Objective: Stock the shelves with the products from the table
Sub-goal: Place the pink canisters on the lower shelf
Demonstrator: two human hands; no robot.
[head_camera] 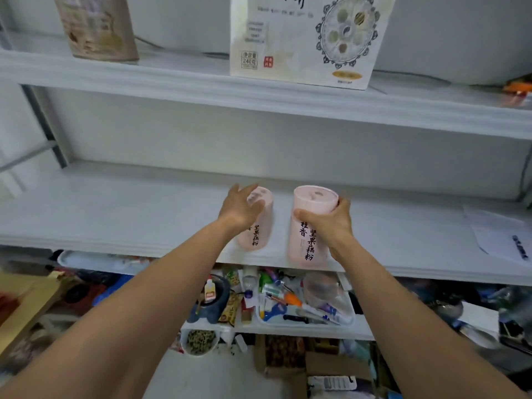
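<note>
Right hand grips pink canister, apparently on white shelf.

Bright, even, cool light with only soft shadows; wide-angle distortion bends the white shelf boards, and motion blur smears the edges.

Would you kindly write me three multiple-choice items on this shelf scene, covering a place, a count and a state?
1. Where does the white box stand?
A. upper shelf
B. floor
C. middle shelf

2. How many pink canisters stand on the middle shelf?
A. one
B. two
C. four

3. What is the right hand doing?
A. hanging idle
B. gripping a canister
C. holding paper

Answers:
1 A: the box sits on the board above the canisters.
2 B: the left canister and right canister stand side by side.
3 B: its fingers curl round the right canister.
</note>
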